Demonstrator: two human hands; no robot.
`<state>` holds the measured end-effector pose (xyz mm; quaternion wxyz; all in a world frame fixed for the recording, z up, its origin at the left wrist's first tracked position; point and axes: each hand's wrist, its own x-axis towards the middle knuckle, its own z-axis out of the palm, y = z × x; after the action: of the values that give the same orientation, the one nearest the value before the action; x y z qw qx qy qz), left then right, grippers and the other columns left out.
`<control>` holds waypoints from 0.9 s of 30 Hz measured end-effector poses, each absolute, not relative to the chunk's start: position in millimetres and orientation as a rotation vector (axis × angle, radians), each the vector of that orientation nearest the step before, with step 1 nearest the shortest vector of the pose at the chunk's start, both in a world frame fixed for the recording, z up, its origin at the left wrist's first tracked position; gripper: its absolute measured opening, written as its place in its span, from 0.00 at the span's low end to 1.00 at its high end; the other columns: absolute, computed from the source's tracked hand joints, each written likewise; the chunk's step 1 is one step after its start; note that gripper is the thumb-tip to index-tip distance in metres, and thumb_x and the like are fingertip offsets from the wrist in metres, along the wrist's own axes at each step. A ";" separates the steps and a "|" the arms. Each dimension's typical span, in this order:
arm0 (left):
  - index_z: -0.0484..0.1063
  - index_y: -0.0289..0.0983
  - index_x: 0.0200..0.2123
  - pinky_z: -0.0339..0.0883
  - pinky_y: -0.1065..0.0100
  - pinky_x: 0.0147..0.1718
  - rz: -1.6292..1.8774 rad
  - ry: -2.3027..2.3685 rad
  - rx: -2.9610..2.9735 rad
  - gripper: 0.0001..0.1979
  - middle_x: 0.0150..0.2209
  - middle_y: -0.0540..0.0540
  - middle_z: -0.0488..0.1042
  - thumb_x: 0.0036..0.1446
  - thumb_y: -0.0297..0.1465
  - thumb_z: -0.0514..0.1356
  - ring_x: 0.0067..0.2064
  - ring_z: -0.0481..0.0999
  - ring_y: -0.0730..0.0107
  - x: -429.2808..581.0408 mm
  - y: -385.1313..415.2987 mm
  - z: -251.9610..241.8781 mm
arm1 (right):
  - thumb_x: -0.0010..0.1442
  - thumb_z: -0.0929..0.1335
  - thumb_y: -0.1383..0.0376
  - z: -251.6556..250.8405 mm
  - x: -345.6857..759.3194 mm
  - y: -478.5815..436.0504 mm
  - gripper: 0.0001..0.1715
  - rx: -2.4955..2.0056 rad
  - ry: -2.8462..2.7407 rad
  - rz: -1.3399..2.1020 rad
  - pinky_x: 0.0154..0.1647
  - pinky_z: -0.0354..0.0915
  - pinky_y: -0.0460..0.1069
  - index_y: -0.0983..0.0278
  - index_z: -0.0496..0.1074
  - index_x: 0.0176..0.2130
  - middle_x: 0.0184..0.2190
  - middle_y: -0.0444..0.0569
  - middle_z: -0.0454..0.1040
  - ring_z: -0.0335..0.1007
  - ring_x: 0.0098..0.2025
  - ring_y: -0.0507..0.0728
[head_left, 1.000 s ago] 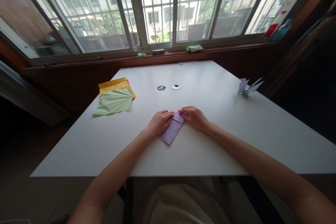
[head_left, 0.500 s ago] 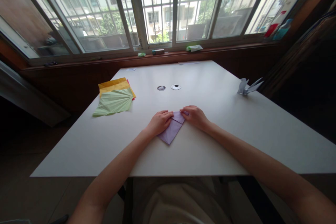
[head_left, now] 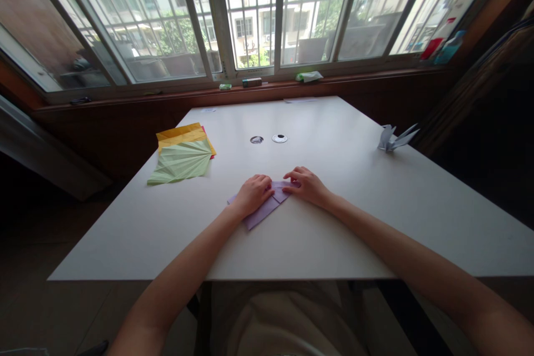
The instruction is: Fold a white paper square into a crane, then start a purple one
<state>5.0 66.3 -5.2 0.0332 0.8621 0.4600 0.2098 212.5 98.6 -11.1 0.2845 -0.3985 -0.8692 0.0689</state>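
Note:
A folded sheet of purple origami paper (head_left: 262, 216) lies on the white table, its lower corner pointing toward me and to the left. A crease or flap edge crosses its upper part. My left hand (head_left: 255, 194) rests over the paper's middle with curled fingers gripping it, hiding much of the sheet. At the paper's right end, the thumb and fingers of my right hand (head_left: 304, 184) close on the corner. The fingertips of both hands are a short way apart, with a strip of purple showing between them.
Yellow paper (head_left: 179, 133) and creased pale green paper (head_left: 181, 164) lie at the table's left edge. A grey folded-paper crane (head_left: 390, 140) stands at the right edge. Two round holes sit beyond my hands, one a cable grommet (head_left: 279, 138). Small packets line the window sill (head_left: 167, 93).
The purple paper has turned clockwise, so its near corner has shifted left and another corner shows left of my left hand. My right fingers have moved slightly down along its right end.

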 end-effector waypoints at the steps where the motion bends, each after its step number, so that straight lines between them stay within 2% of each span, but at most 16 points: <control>1: 0.66 0.38 0.38 0.65 0.64 0.44 0.638 1.412 2.658 0.07 0.41 0.46 0.71 0.56 0.33 0.54 0.44 0.69 0.66 4.8 66.0 -5.6 | 0.50 0.69 0.60 -11.1 212.5 98.4 0.12 -1.064 -2.322 0.194 0.37 0.63 0.50 0.62 0.72 0.36 0.29 0.48 0.70 0.64 0.34 0.56; 7: 0.63 0.37 0.46 0.62 0.62 0.48 0.634 1.410 2.673 0.14 0.46 0.44 0.69 0.57 0.33 0.54 0.48 0.67 0.64 4.3 65.7 -7.7 | 0.49 0.70 0.60 -10.3 212.8 98.4 0.09 -1.100 -2.316 0.294 0.35 0.62 0.48 0.63 0.72 0.30 0.27 0.47 0.68 0.64 0.32 0.54; 15: 0.65 0.39 0.46 0.63 0.60 0.47 0.662 1.404 2.674 0.15 0.43 0.44 0.69 0.54 0.33 0.56 0.46 0.67 0.64 4.2 68.1 -8.6 | 0.49 0.70 0.60 -11.3 213.2 100.9 0.08 -1.036 -2.302 0.363 0.36 0.63 0.49 0.63 0.71 0.29 0.30 0.48 0.69 0.65 0.34 0.54; 20: 0.65 0.39 0.46 0.64 0.61 0.46 0.764 1.376 2.653 0.17 0.41 0.45 0.68 0.51 0.33 0.60 0.45 0.66 0.63 3.2 66.2 -4.3 | 0.49 0.69 0.63 -10.2 212.3 99.6 0.10 -1.034 -2.311 0.345 0.37 0.63 0.50 0.64 0.69 0.34 0.30 0.47 0.70 0.66 0.34 0.55; 23: 0.66 0.40 0.45 0.65 0.64 0.44 0.803 1.328 2.663 0.14 0.40 0.46 0.68 0.53 0.30 0.58 0.44 0.67 0.66 3.7 64.5 -3.6 | 0.51 0.68 0.65 -9.5 211.2 97.5 0.10 -0.991 -2.340 0.314 0.39 0.63 0.50 0.64 0.69 0.36 0.33 0.49 0.71 0.66 0.37 0.55; 27: 0.69 0.41 0.40 0.66 0.69 0.41 0.808 1.317 2.656 0.09 0.36 0.48 0.69 0.57 0.28 0.54 0.41 0.69 0.70 4.9 63.8 -5.9 | 0.54 0.65 0.65 -10.1 210.8 96.7 0.06 -0.905 -2.370 0.325 0.37 0.63 0.48 0.63 0.71 0.34 0.32 0.49 0.71 0.66 0.35 0.54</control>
<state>4.9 63.8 -5.9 0.0342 0.8638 0.4284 0.2628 210.8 96.7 -10.1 0.2878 -0.3389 -0.8874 0.1218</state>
